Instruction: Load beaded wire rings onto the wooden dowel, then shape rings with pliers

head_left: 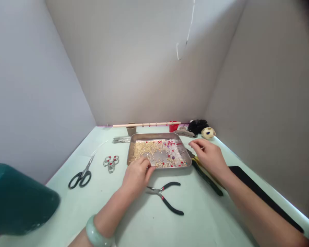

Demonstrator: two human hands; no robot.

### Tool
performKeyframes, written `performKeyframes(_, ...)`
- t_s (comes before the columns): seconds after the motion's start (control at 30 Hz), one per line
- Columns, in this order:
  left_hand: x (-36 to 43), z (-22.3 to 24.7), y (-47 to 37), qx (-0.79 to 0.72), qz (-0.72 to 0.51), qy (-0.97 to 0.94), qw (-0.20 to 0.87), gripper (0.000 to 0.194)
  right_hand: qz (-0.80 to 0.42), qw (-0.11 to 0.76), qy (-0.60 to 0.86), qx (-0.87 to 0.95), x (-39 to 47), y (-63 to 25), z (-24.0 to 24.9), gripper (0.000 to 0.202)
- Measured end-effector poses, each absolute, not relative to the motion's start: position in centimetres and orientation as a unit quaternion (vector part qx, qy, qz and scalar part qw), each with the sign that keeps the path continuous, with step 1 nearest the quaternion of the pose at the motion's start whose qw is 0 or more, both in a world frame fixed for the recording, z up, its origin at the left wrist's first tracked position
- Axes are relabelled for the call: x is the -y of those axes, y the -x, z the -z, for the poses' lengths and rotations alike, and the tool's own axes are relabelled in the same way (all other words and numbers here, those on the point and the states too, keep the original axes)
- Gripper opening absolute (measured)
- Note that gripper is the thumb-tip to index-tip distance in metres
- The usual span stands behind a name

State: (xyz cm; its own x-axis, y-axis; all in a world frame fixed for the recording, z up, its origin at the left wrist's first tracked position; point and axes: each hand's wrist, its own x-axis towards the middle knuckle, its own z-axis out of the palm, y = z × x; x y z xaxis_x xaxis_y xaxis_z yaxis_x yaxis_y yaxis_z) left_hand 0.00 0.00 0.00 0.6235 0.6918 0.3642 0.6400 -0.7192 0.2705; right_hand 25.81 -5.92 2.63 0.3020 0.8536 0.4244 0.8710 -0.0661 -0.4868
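A metal tray (132,148) full of small gold beads with a few red and purple ones lies in the middle of the pale green table. My left hand (136,176) rests at the tray's near rim, fingers curled over its edge. My right hand (209,156) hovers just right of the tray, fingertips pinched toward its right rim; whether it holds something is too small to tell. Black-handled pliers (167,197) lie just beside my left hand. Below my right hand lies another tool (207,178) with dark and yellow handles.
Black scissors (81,176) and a small beaded wire piece (111,162) lie at left. Thin wires (121,140), a brown cup (131,129), a wooden stick (146,125), a red cup (173,127), a dark bundle (197,126) and a round ball (208,133) line the back. A teal object (18,199) looms near left.
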Motion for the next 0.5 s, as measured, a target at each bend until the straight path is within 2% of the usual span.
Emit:
performKeyframes(0.07,0.0,0.1,0.0,-0.36,-0.22,-0.905,0.05,0.029,-0.018,0.295,0.776,0.556,4.5,-28.6,-2.3,0.023)
performKeyframes(0.23,0.0,0.3,0.1,-0.348,-0.199,-0.916,0.022,0.036,-0.095,0.218,0.816,0.526,1.4,-30.8,0.0,0.03)
performKeyframes(0.5,0.0,0.3,0.0,-0.351,-0.193,-0.916,-0.001,0.039,-0.14,0.222,0.826,0.499,-0.6,-30.3,1.1,0.032)
